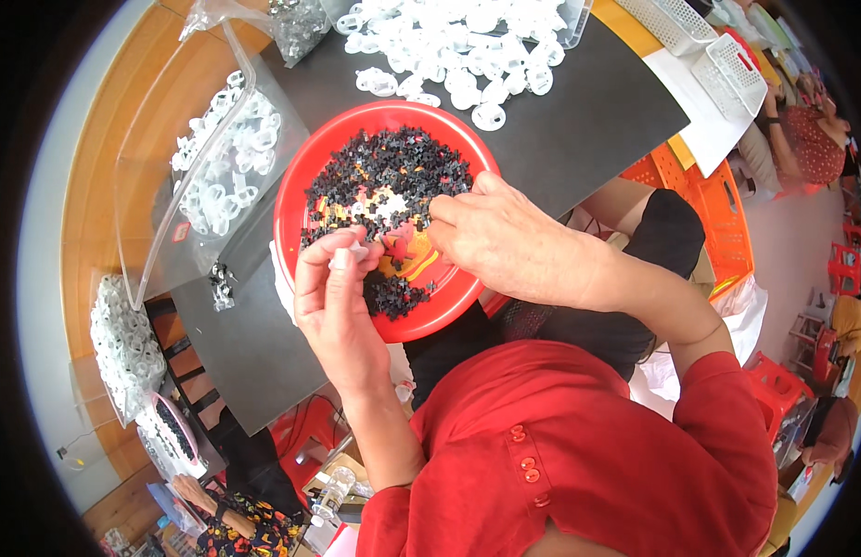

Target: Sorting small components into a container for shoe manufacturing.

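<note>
A round red plastic tray (292, 182) with a printed bottom lies in front of me, covered with many small black plastic pieces (393, 158). A smaller heap of black pieces (393, 295) sits at its near side. Over the tray's left part, my left hand (342, 292) pinches a small white plastic piece (357, 251) between thumb and fingers. My right hand (495, 232) reaches over the tray's right rim. Its fingers are curled together at the edge of the black pieces, and whatever they pinch is hidden.
White round plastic parts (449, 56) are piled on the dark table (597, 102). A clear bin (138, 213) with similar parts stands at left, beside a small bag (222, 285). White baskets (732, 74) and an orange crate (723, 218) are at right. Other people sit nearby.
</note>
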`<state>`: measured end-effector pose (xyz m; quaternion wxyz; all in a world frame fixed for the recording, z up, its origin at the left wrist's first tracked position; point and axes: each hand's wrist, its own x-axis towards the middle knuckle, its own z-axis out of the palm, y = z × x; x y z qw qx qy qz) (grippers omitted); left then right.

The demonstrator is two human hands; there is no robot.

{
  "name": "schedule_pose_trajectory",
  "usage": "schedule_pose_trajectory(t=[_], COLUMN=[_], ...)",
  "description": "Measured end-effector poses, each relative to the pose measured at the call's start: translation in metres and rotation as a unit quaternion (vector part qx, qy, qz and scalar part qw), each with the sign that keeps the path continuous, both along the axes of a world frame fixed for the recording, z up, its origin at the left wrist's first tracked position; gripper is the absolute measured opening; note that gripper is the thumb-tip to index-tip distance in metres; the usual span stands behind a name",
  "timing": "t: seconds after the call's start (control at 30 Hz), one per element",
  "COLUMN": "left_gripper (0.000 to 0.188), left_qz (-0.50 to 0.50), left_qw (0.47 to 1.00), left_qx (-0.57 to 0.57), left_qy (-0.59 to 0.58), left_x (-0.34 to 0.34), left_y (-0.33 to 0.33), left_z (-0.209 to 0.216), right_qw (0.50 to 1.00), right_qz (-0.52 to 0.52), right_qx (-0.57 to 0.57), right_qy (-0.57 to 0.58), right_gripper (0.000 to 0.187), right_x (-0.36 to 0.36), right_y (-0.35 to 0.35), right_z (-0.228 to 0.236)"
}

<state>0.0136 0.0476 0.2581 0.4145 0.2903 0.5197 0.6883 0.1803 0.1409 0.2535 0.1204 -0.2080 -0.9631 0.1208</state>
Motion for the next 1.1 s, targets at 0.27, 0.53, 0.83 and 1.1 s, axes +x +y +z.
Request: schedule_pose_trajectory(t=[0.27, 0.53, 0.83, 1.1], left_gripper=[0.005, 0.009, 0.015, 0.015], left_qz=[-0.054, -0.070, -0.053, -0.052], left_qw=[0.982, 0.993, 0.992, 0.990], left_qx=[-0.053, -0.014, -0.006, -0.015], left_qy=[0.172, 0.093, 0.111, 0.128], left_x=[0.016, 0.015, 0.017, 0.018], left_y=[0.002, 0.001, 0.001, 0.001], left_z=[-0.005, 0.000, 0.002, 0.004], right_qw=[0.961, 0.960, 0.942, 0.943], right_qz=[-0.008, 0.016, -0.013, -0.003], right_qx=[-0.089, -0.014, -0.080, -0.050], right_qy=[0.260, 0.280, 0.326, 0.328], right_gripper=[0.008, 0.009, 0.011, 0.011], right_x=[-0.005, -0.012, -0.012, -0.016], right_y=[0.007, 0.008, 0.004, 0.003], right_z=[0.017, 0.016, 0.016, 0.015])
